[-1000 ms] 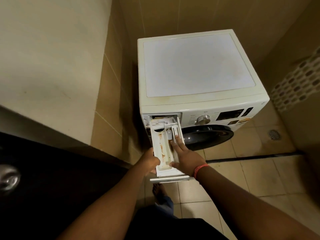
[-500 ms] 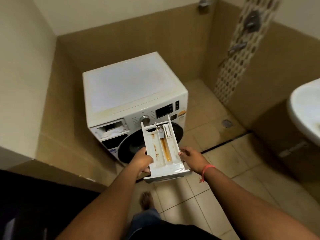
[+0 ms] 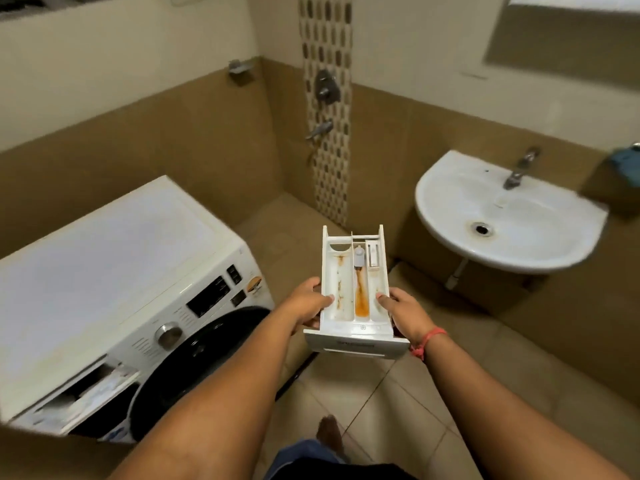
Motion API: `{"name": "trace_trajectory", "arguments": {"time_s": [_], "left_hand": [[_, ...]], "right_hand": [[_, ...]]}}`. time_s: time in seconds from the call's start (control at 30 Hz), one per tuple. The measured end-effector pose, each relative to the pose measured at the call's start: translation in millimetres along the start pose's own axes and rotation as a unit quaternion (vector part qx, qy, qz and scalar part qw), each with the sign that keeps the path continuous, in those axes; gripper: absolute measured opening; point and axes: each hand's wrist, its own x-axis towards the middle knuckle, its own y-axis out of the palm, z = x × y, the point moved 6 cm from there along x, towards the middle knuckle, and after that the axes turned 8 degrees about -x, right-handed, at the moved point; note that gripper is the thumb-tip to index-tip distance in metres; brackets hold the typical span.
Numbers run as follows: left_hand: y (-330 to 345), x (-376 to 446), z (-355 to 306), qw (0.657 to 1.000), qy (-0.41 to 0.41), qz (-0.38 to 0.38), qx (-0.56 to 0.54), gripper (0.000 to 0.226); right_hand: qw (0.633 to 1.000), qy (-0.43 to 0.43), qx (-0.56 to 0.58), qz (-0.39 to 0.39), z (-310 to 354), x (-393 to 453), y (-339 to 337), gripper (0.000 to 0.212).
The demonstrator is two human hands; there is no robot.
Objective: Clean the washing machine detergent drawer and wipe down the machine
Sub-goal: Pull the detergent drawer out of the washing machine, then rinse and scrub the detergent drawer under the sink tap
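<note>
Tan-tiled bathroom: both hands' fingers (image 3: pixel 383 297) grip white detergent drawer (image 3: pixel 353 289), orange-stained inside.

Dim, warm indoor lighting with a yellow-brown cast over the tiled walls and floor. The brightest surfaces are the white sink (image 3: pixel 460 216) and the washing machine (image 3: pixel 104 258) top, which carries soft, diffuse glare without hard highlights. Shadows are weak and soft-edged, deepest beneath the sink and along the lower left corner. Wide-angle distortion bows the wall lines and stretches both forearms toward the bottom edge. Overall sharpness is moderate; mild blur softens the frame margins, notably the blue object (image 3: pixel 627 164) at the right edge.
</note>
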Motion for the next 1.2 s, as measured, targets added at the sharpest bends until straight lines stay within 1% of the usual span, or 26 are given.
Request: {"name": "trace_trajectory", "arguments": {"time_s": [0.13,0.2,0.3,0.43,0.5,0.57,0.6,0.63,0.73,0.77,0.83,0.97,1.07,1.2], "left_hand": [[29,51,-60,0.998,0.035,0.046,-0.014,0.020],[44,75,-89,0.997,0.053,0.048,-0.040,0.021],[60,108,-127,0.989,0.092,0.026,-0.109,0.017],[69,133,-170,0.971,0.196,-0.085,-0.110,0.015],[84,138,-178,0.966,0.198,-0.084,-0.140,0.021],[103,151,-184,0.970,0.185,-0.073,-0.140,0.026],[117,159,-189,0.973,0.182,-0.058,-0.133,0.028],[131,165,-194,0.976,0.172,-0.026,-0.131,0.029],[180,174,-202,0.976,0.119,0.108,-0.147,0.037],[195,174,-207,0.974,0.107,0.142,-0.142,0.040],[219,178,-217,0.972,0.102,0.177,-0.114,0.046],[253,203,-240,0.976,0.118,0.172,-0.055,0.053],[270,225,-256,0.979,0.132,0.148,-0.036,0.048],[293,257,-271,0.985,0.113,0.133,-0.002,0.046]], "right_hand": [[0.996,-0.005,0.064,-0.070,22,26,-48,0.019],[0.988,-0.006,0.094,-0.118,30,40,-71,0.021],[0.970,-0.010,0.152,-0.192,41,58,-98,0.024],[0.929,-0.019,0.247,-0.274,57,71,-131,0.018],[0.909,-0.013,0.274,-0.313,62,76,-147,0.015],[0.894,-0.011,0.300,-0.331,68,83,-161,0.016],[0.887,-0.005,0.315,-0.339,70,88,-169,0.018],[0.880,0.001,0.328,-0.344,70,94,-176,0.020],[0.862,0.006,0.354,-0.363,71,108,-197,0.034],[0.853,0.003,0.369,-0.370,70,114,-206,0.038],[0.842,0.000,0.391,-0.371,65,128,-223,0.040],[0.844,-0.004,0.422,-0.331,66,153,-250,0.038],[0.857,0.011,0.422,-0.297,62,173,-272,0.039],[0.895,0.072,0.380,-0.220,48,193,-305,0.037]]}}
